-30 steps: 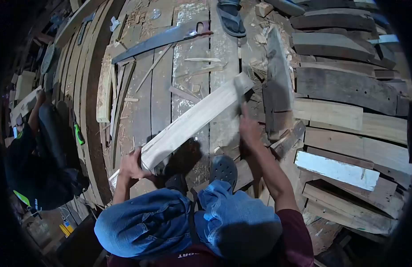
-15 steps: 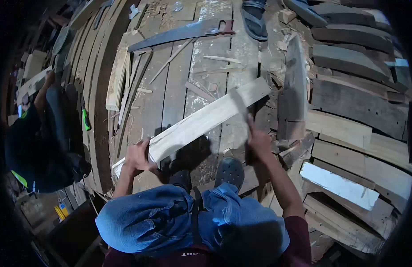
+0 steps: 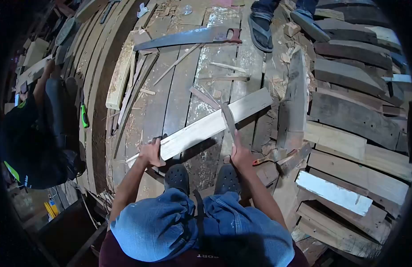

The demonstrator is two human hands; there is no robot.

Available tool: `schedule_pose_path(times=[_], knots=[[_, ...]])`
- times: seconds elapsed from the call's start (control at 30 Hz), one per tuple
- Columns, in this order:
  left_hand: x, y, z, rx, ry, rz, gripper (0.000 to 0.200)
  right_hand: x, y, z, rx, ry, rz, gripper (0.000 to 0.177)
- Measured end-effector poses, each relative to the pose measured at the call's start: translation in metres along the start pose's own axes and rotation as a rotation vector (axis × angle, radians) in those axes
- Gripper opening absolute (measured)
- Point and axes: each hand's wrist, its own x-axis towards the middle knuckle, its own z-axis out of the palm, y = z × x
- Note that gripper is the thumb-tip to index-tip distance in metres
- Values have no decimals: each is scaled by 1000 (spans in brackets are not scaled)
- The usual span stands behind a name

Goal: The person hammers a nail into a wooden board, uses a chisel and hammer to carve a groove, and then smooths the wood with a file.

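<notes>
The left hand (image 3: 151, 151) grips the lower end of a pale plank (image 3: 206, 127), fingers curled over its edge. The plank lies slanted across the floor (image 3: 170, 89), just ahead of the person's shoes, its far end up to the right. The right hand (image 3: 240, 154) is closed round the handle of what looks like a chopping blade (image 3: 228, 119), which meets the plank's middle. A saw (image 3: 188, 38) lies well beyond. Boards (image 3: 348, 111) are stacked at right.

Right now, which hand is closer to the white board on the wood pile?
The right. The right hand, gripping a knife, is to the left of the white board. The left hand, holding the plank, is farther left still.
</notes>
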Motion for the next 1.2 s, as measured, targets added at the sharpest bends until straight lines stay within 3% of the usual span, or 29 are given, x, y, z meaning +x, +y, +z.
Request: schedule_pose_path(times=[0.03, 0.1, 0.13, 0.23, 0.27, 0.37, 0.4, 0.5, 0.63, 0.73, 0.83, 0.97, 1.1, 1.13, 1.2], knots=[[4, -1, 6, -25, 14, 5, 93, 4, 4, -4, -46, -47, 4, 68], [11, -7, 19, -44, 304, 124, 89, 5, 7, -6, -139, -106, 46, 69], [16, -1, 13, 3, 142, 42, 88, 8, 10, -6, -144, -122, 44, 68], [26, 14, 9, 96, 179, 23, 88, 8, 15, -6, -197, -141, 58, 68], [25, 17, 5, 112, 95, -6, 94, 6, 19, -1, -203, -122, 49, 70], [25, 24, 17, 146, 253, 41, 103, 8, 29, 10, -151, -69, -8, 70], [26, 31, 15, 88, 219, 56, 107, 7, 26, 8, -142, -79, -7, 70], [38, 66, 9, 86, 358, 183, 104, 6, 20, 3, -133, -124, 26, 65], [62, 121, -7, 124, 396, 208, 103, 5, 16, -5, -77, -129, 63, 62], [84, 142, -17, 63, 387, 189, 106, 7, 13, -7, -10, -126, 97, 60], [99, 142, -21, 102, 305, 220, 108, 8, 12, -10, -24, 15, -34, 57], [97, 121, -32, 16, 205, 388, 108, 5, 14, -28, 81, -18, -30, 56], [90, 89, -22, -178, 137, 709, 105, -11, 0, -63, 45, -233, 35, 56], [78, 92, -32, -164, -54, 589, 103, -17, -6, -69, -39, -315, 83, 55], [74, 85, -22, -157, 13, 616, 102, -28, -6, -66, -26, -341, 84, 55]])
